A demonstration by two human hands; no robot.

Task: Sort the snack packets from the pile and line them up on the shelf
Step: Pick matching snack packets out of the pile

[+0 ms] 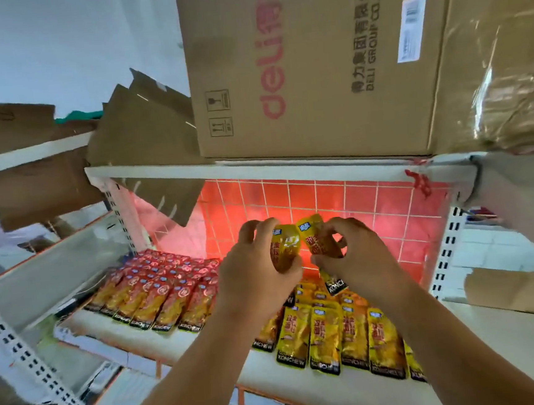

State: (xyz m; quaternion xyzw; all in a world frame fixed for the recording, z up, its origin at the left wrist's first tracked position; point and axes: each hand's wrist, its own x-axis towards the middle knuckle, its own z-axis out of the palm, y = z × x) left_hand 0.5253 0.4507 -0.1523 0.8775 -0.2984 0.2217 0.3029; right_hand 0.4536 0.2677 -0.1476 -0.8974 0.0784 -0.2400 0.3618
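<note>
Above the white shelf (206, 340), my left hand (258, 267) grips a yellow snack packet (286, 249). Close beside it my right hand (357, 255) pinches another yellow packet (319, 239), whose black lower end hangs below my fingers. Lined up on the shelf's left part are several rows of red packets (160, 289). Several yellow packets (338, 335) lie in rows on the right part, under my forearms. Both hands hover in front of the red wire-grid back panel (372, 206).
A large brown cardboard box (312, 69) sits on the shelf above, with flattened cardboard (144, 142) leaning to its left. White perforated uprights (446, 241) frame the shelf. Another cardboard piece (518, 290) lies at the right.
</note>
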